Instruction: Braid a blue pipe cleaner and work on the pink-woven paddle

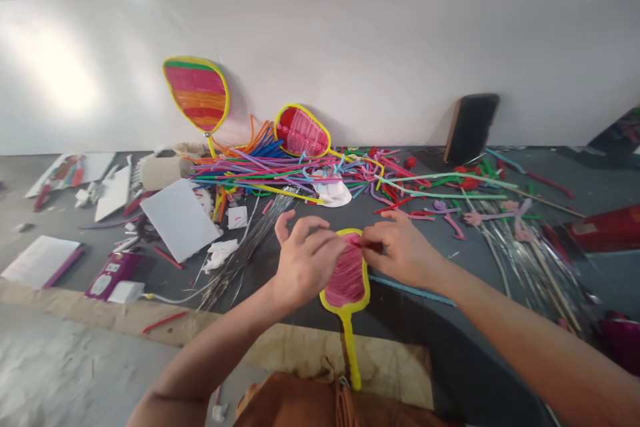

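A paddle-shaped hand fan point(345, 280), pink inside with a yellow pipe-cleaner rim and handle, lies below my hands, its handle toward my body. My left hand point(305, 260) is over the fan's upper left edge, thumb and index finger pinched together and the other fingers raised. At the upper right edge, my right hand point(400, 250) has its fingertips closed in a pinch. A small reddish-pink bit shows between the two sets of fingertips; its kind is hidden. A light blue pipe cleaner point(415, 288) lies under my right wrist.
Two finished-looking fans, one striped point(197, 93) and one pink point(305, 132), lean at the back by a pile of coloured pipe cleaners point(260, 170). A phone point(473, 127) stands against the white wall. Silver wires point(250, 247), a white card point(181, 220) and a purple socket block point(114, 273) lie left.
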Demonstrator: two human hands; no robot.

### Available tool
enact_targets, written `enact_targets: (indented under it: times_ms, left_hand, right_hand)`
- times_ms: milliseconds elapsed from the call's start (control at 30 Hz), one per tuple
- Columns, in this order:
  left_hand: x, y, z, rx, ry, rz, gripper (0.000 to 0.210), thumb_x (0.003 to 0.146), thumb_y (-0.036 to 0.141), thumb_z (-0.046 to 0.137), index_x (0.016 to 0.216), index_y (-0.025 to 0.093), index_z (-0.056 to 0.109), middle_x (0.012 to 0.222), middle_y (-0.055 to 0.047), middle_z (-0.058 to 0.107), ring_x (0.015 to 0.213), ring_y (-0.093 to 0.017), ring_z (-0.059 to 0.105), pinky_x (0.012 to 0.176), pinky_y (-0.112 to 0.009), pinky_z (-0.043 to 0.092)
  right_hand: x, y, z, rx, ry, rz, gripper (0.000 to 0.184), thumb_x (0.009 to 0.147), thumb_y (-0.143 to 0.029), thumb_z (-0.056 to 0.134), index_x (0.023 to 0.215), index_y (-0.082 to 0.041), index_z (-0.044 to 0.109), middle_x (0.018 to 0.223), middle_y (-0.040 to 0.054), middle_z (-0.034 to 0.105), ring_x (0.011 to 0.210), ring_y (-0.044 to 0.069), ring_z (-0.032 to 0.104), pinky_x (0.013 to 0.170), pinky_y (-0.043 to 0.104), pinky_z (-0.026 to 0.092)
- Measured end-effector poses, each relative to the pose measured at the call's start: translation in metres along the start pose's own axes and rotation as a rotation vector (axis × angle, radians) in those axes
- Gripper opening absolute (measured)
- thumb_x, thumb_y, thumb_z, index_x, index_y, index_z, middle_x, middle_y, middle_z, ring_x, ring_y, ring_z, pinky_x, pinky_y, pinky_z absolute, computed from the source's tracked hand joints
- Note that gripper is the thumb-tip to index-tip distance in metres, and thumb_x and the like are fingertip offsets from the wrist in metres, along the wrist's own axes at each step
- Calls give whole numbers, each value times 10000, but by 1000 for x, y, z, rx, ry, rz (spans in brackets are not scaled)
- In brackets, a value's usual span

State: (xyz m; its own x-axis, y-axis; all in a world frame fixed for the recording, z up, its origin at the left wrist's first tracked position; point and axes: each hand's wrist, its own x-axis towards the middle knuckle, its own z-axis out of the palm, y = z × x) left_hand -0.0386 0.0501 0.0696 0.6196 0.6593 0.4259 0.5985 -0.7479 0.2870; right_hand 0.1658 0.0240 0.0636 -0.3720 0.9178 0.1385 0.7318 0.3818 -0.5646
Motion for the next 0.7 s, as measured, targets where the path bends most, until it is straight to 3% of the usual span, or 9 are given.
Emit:
enact_targets:
  times_ms: [67,133,333,433,567,633,700]
  left_hand:
    - [-6,2,-2,100,70,143,222,880,154,546,974,307,678,922,35,739,1049,-214,558,1058,-506,94]
    - [-7,3,-3,147,89,196,254,878,133,550,1032,303,658,943,36,736,1054,-213,557,1055,-514,71]
    - [1,4,-1,168,34,139,210,899,153,520,967,281,672,855,17,730,1077,-221,541,1056,-518,85]
    - [5,5,2,106,-36,78,215,902,157,493,921,261,680,830,-5,722,1133,-238,515,1061,-535,105]
    - [18,-1,4,-186,-253,-201,144,822,198,550,792,212,690,824,-27,710,1132,-263,525,1003,-489,286]
    - [26,-7,6,-449,-419,-430,153,768,282,599,685,181,677,771,-28,688,954,-231,593,866,-386,410]
    - [32,-15,10,-849,-636,-647,221,716,362,635,677,147,667,656,-16,645,709,-171,595,680,-297,436]
  right_hand:
    - [1,1,-1,84,-31,19,127,820,-198,539,715,-204,609,608,-55,637,566,103,554,922,372,285]
    - [2,0,-1,137,-49,29,135,822,-191,534,704,-203,600,601,-62,631,550,95,547,911,361,294]
    - [1,-2,3,31,27,-27,113,828,-187,530,773,-207,628,625,-40,636,624,118,572,950,408,268]
    - [0,-3,5,-128,117,-99,146,819,-163,536,702,-196,617,590,-36,618,628,118,563,980,429,252]
    - [-2,-6,7,-410,239,-273,218,840,-122,503,667,-199,611,565,-38,609,645,119,517,1023,493,203]
    - [-3,-7,7,-526,296,-347,259,866,-99,470,695,-211,630,564,-47,597,652,113,488,1030,510,197]
    - [-4,-9,7,-621,352,-406,275,880,-86,462,710,-214,637,567,-55,582,651,105,462,1029,512,208]
